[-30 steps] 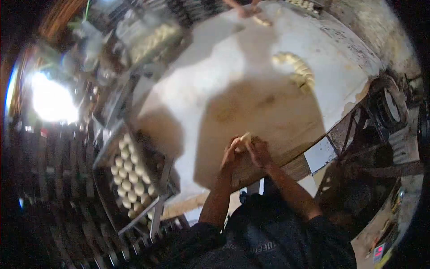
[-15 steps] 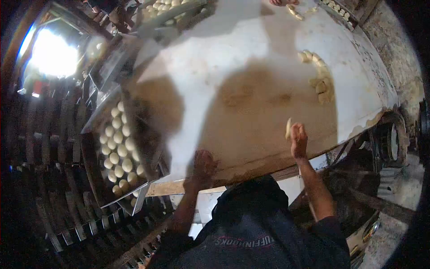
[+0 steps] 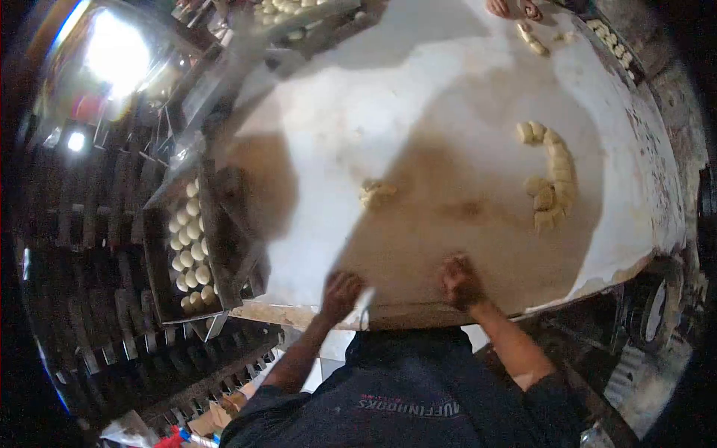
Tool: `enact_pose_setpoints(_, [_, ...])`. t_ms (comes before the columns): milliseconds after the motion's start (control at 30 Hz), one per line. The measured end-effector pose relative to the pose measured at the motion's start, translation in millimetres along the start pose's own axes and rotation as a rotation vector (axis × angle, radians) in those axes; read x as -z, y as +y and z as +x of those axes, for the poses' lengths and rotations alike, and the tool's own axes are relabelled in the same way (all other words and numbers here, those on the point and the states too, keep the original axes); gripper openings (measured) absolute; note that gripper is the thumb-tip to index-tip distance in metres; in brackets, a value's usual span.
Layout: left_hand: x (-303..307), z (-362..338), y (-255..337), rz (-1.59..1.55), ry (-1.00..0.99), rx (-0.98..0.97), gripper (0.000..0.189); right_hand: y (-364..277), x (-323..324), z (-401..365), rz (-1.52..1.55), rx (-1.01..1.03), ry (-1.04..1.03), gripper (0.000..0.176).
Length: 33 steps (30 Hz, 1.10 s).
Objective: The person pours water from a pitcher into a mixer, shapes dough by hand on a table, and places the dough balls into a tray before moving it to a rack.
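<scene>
My left hand (image 3: 343, 291) is on the floured worktop (image 3: 321, 231) near its front edge, fingers curled down. To its right, my right hand (image 3: 458, 281) is also low over the worktop, closed and slightly blurred. Whatever lies under either palm is hidden. Beyond the right hand, a curved row of cut dough pieces (image 3: 562, 168) rests on the surface, with a few loose pieces at its near end. A small clump of dough (image 3: 376, 194) sits ahead of and between the hands.
On the left, a wooden tray (image 3: 160, 276) holds several round dough balls (image 3: 192, 246). More dough balls (image 3: 287, 9) fill a tray at the back, and smaller pieces (image 3: 612, 45) stand at far right. Across the table, another person's hands (image 3: 514, 7) are near a dough strip (image 3: 532, 39).
My right hand, earlier raised and open with a pale dough piece beside it, has come down and closed over the worktop. My left hand stays low at the front edge. The view has shifted.
</scene>
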State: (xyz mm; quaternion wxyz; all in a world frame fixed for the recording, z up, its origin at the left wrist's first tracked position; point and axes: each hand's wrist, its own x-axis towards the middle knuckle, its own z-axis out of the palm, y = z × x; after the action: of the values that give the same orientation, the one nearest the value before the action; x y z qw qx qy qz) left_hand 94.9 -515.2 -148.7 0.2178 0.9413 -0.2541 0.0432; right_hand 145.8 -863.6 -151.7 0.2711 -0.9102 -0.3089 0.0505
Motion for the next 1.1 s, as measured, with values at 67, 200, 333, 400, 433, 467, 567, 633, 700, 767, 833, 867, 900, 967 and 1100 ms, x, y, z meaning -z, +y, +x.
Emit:
enact_pose_setpoints(67, [-74.6,-50.6,-104.4,-0.189,0.162,0.59,0.023,43.2,9.7,8.1,-0.095,-0.238,-0.068,0.034])
enact_pose_setpoints(200, [33.7,117.6,-20.2,-0.27,0.326,0.614,0.021,14.7,24.0,84.3,-0.034,-0.322,0.129,0.028])
enact_pose_setpoints(333, [-50.9,70.4,-25.0,0.152,0.204,0.433,0.011,-11.6,-4.2,61.8,-0.039,-0.093,0.252,0.021])
enact_pose_setpoints(400, [-25.3,37.7,-31.6,0.086,0.214,0.273,0.014,23.6,-13.5,23.3,-0.133,0.069,0.295,0.02])
enact_pose_setpoints(433, [-14.4,19.1,-35.4,-0.011,0.173,0.089,0.022,40.8,-0.3,18.1,-0.105,-0.018,0.232,0.019])
enact_pose_setpoints(467, [-9.3,12.3,-55.9,0.13,0.169,0.109,0.018,50.5,16.3,16.9,-0.079,-0.111,0.164,0.018])
enact_pose_setpoints(567, [22.4,45.5,-95.1,0.1,0.252,0.364,0.019,49.1,38.4,82.2,-0.12,-0.255,0.317,0.021])
enact_pose_setpoints(633, [13.6,89.3,-91.2,0.005,0.413,0.269,0.014,34.2,25.3,111.7,-0.168,-0.41,0.571,0.026])
enact_pose_setpoints(700, [2.7,95.3,-75.8,-0.007,0.535,0.252,0.008,12.3,7.3,110.2,-0.114,-0.417,0.588,0.03])
enact_pose_setpoints(767, [-13.3,65.6,-43.8,-0.15,0.171,0.405,0.019,15.1,-22.0,92.4,-0.144,-0.287,0.601,0.036])
enact_pose_setpoints(833, [12.9,25.3,-21.9,-0.238,-0.022,0.363,0.032,20.9,-25.5,53.9,-0.194,-0.158,0.459,0.039])
enact_pose_setpoints(867, [40.5,-0.7,-16.5,-0.248,-0.03,0.249,0.04,8.0,-4.2,42.4,-0.148,-0.17,0.348,0.041])
enact_pose_setpoints(900, [41.2,-24.7,-18.1,-0.327,-0.156,0.339,0.039,4.0,15.6,35.2,-0.062,-0.381,0.25,0.028])
enact_pose_setpoints(967, [106.9,-46.4,-27.0,-0.498,-0.238,0.313,0.043,38.4,45.7,27.9,0.291,-0.851,0.126,0.026])
enact_pose_setpoints(1100, [307.3,-55.4,-87.5,-0.405,-0.043,-0.011,0.054,0.6,80.3,86.7,0.674,-1.2,0.188,0.036])
